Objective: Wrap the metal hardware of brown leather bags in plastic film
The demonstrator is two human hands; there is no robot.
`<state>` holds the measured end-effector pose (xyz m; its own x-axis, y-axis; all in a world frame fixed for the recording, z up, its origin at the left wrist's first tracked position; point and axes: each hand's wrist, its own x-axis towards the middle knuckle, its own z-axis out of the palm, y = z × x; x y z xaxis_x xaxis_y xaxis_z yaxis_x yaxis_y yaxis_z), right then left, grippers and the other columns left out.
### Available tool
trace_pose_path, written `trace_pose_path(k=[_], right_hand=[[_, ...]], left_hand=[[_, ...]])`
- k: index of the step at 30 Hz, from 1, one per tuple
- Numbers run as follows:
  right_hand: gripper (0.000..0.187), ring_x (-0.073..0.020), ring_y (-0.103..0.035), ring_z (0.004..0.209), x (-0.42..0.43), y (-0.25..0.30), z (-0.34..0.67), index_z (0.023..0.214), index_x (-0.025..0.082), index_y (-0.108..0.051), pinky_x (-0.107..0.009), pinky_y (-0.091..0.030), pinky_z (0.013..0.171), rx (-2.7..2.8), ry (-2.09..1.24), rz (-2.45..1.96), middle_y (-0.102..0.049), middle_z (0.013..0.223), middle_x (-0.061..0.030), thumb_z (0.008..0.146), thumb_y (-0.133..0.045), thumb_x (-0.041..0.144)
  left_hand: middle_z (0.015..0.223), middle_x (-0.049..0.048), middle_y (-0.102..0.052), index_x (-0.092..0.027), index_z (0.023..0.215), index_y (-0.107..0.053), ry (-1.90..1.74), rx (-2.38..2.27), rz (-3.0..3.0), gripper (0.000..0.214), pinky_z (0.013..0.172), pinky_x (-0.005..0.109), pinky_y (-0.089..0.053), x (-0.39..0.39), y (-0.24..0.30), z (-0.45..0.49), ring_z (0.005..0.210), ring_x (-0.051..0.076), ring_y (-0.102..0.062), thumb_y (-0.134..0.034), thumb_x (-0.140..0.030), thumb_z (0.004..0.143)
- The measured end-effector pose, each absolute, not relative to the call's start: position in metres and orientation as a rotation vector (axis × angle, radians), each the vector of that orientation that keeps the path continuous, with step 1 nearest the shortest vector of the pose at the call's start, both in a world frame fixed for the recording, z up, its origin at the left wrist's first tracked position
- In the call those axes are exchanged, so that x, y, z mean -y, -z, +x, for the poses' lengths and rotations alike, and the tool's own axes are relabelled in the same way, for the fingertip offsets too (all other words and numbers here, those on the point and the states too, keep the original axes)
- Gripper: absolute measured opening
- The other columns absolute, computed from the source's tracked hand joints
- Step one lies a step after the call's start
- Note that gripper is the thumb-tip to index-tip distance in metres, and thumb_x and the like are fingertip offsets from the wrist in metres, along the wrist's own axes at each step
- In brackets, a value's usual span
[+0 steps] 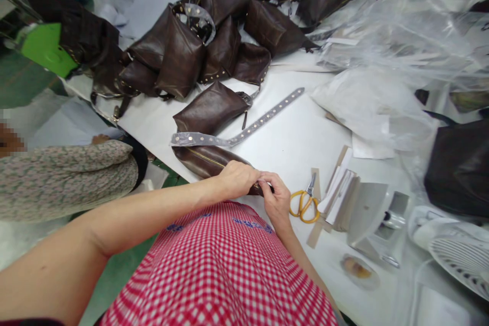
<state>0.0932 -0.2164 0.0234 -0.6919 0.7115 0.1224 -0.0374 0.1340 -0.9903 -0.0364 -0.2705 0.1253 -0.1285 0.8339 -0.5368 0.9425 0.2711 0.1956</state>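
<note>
A dark brown leather bag [208, 159] with a gold zipper lies at the table edge, close against my body. My left hand [240, 178] is closed on its right end near the zipper's end. Beside it, fingers pinched at the same corner, is my right hand [275, 196]. The small part between my fingertips is mostly hidden. A studded strap [244, 134] in clear plastic lies across the far side of this bag. Just behind the strap rests another brown bag [210, 109].
Yellow-handled scissors [305, 204] and a stack of card strips [339, 193] lie right of my hands. Several brown bags [181, 56] are piled at the back. Clear plastic sheets [401, 35] spread over the right. A white fan [458, 244] stands lower right. A person in patterned clothing [69, 178] is at left.
</note>
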Motion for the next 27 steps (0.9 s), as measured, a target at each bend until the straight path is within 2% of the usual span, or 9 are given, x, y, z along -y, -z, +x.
trace_pose_path(k=[3,9,14,18,24,27], right_hand=[[0.014,-0.0189,-0.064,0.086,0.218,-0.023,0.095,0.082,0.022,-0.065,-0.04,-0.049,0.09,1.861,-1.489,-0.595,-0.069,0.088,-0.0036,0.089,-0.053,0.017],[0.015,-0.0182,-0.066,0.092,0.22,-0.016,0.099,0.089,0.023,-0.066,-0.055,-0.038,0.107,2.104,-1.227,-0.42,-0.07,0.095,-0.0034,0.089,-0.054,0.014],[0.015,-0.0183,-0.067,0.093,0.22,-0.013,0.1,0.101,0.023,-0.062,-0.052,-0.044,0.105,2.106,-1.176,-0.371,-0.07,0.095,-0.0051,0.09,-0.054,0.016],[0.031,-0.0212,-0.066,0.092,0.22,-0.016,0.095,0.115,0.02,-0.057,-0.05,-0.049,0.101,2.088,-1.149,-0.448,-0.069,0.098,-0.0074,0.085,-0.063,0.023],[0.013,-0.0195,-0.066,0.088,0.221,-0.018,0.089,0.098,0.023,-0.063,-0.047,-0.051,0.098,2.019,-1.213,-0.451,-0.07,0.092,-0.0047,0.088,-0.057,0.018],[0.014,-0.0184,-0.066,0.09,0.221,-0.014,0.09,0.091,0.024,-0.065,-0.048,-0.049,0.099,1.96,-1.282,-0.415,-0.069,0.09,-0.0035,0.089,-0.055,0.014]], left_hand=[[0.088,0.0121,-0.071,-0.012,0.1,-0.066,0.295,-2.015,1.584,0.024,0.069,0.034,-0.05,0.273,-0.124,-0.035,0.083,0.028,-0.068,-0.045,-0.018,0.09],[0.089,0.0142,-0.071,-0.013,0.092,-0.068,0.274,-1.978,1.448,0.026,0.068,0.034,-0.049,0.272,-0.123,-0.045,0.085,0.029,-0.068,-0.043,-0.019,0.089],[0.093,0.0136,-0.071,-0.014,0.091,-0.069,0.241,-1.902,1.451,0.027,0.07,0.03,-0.047,0.268,-0.124,-0.053,0.087,0.026,-0.067,-0.043,-0.022,0.09],[0.094,0.0145,-0.071,-0.013,0.096,-0.069,0.304,-1.926,1.47,0.031,0.07,0.031,-0.048,0.265,-0.126,-0.051,0.087,0.027,-0.067,-0.041,-0.023,0.09],[0.094,0.0148,-0.071,-0.012,0.095,-0.069,0.28,-1.935,1.454,0.03,0.07,0.031,-0.047,0.263,-0.124,-0.05,0.087,0.026,-0.066,-0.042,-0.023,0.09],[0.087,0.0116,-0.07,-0.013,0.089,-0.069,0.181,-1.906,1.444,0.027,0.068,0.029,-0.044,0.264,-0.118,-0.057,0.08,0.023,-0.063,-0.044,-0.022,0.088]])
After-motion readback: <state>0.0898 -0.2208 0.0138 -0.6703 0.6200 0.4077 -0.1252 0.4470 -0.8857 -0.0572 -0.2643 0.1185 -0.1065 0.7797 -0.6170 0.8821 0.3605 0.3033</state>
